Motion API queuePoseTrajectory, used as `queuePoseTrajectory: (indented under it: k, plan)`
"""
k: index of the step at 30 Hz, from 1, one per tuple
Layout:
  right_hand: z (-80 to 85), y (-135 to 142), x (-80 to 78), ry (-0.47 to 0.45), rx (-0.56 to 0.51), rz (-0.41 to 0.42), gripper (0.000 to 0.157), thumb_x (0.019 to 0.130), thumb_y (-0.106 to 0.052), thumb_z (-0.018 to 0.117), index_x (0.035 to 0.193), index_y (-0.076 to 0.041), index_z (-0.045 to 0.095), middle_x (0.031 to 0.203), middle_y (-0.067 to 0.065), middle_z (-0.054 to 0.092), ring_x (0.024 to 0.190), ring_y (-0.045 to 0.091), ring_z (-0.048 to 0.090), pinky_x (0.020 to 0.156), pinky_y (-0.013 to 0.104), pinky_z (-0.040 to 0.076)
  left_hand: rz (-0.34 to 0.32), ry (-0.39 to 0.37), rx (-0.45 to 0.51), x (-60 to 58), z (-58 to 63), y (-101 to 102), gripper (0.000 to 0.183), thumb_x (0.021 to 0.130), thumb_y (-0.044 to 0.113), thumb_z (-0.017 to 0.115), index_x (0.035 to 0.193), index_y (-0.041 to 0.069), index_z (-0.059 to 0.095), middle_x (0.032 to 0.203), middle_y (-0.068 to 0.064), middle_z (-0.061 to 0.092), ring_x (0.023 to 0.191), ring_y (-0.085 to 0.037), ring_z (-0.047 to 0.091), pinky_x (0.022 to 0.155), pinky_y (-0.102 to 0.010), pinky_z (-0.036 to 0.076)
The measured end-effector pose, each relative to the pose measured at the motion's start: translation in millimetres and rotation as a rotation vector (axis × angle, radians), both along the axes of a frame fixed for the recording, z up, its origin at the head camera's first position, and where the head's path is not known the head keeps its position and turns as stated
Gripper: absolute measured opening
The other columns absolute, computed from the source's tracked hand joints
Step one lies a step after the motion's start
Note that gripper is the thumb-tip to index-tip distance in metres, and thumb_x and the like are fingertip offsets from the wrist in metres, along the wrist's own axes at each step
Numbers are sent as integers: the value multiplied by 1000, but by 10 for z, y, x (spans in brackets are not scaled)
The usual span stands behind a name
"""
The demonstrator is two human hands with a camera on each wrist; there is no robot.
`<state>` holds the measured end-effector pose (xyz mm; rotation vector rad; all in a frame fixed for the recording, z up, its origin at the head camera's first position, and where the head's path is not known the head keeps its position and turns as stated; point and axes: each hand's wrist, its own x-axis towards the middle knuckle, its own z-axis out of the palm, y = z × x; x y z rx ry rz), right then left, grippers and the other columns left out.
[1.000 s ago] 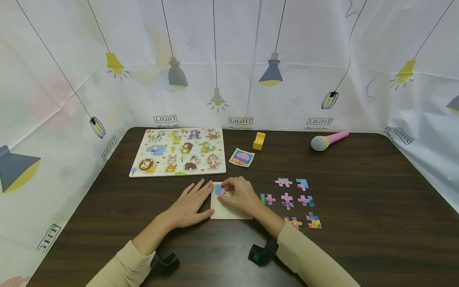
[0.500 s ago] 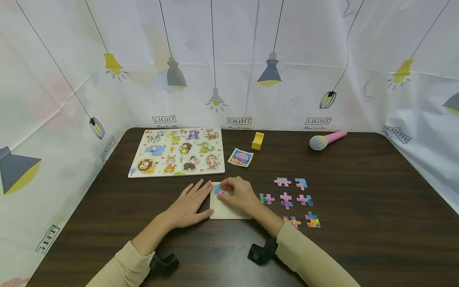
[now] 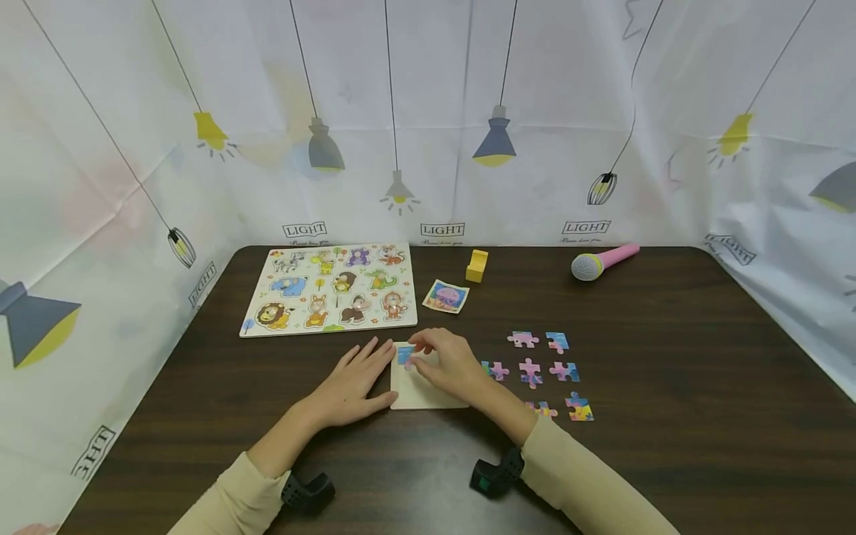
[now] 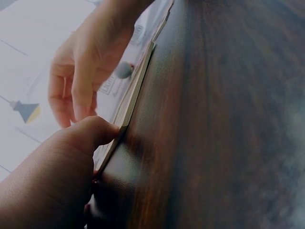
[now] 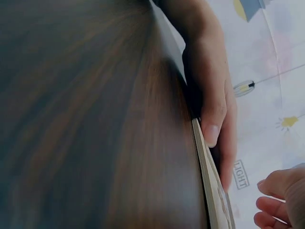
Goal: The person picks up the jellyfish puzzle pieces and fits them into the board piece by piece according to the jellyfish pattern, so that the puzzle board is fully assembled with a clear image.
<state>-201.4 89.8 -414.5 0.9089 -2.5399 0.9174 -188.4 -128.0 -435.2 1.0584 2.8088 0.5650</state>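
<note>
from here, the left hand [image 3: 349, 386], fingers straight and spread, touches the edge of the pale board [image 3: 424, 394]; the right hand [image 3: 449, 364] hovers just above, its grip loose, pinching nothing. the blue-and-pink puzzle piece [image 3: 404, 356] sits in the board's far left corner; it should be light, thin and stiff, best lifted by its edges. loose pieces [image 3: 530, 373] lie rightward on the dark desk [image 3: 682, 334]; behind hangs a lamp-print sheet [image 3: 555, 67].

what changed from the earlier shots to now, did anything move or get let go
The blue puzzle piece at the cream board's far left corner seems slightly turned: its pink, seen more to the right before, now shows nearer the person. The right hand stays beside it; whether its grip let go is unclear. Unchanged: left hand at the board's left edge, loose pieces lying to the right.
</note>
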Motion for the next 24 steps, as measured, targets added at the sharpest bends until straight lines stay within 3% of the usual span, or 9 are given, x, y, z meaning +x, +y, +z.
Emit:
queuePoseTrajectory:
  k: [10,24]
  plan:
    - [133,379,25,44,39,-19,26,78,-2,69,103,-1,63,90,6,63,80,20,58,70,33,49,1,-1,1,0,-14,3,74,92,53,40,147,8,18,152,-8,14,139,-27,7,108,-48,6]
    - [181,1262,-81,-50,108,-218,35,81,-13,69,112,0,59,84,7,61,82,25,55,70,42,46,-6,11,-7,-17,-38,-4,73,93,52,39,147,8,17,152,-8,13,139,-27,6,108,-47,5]
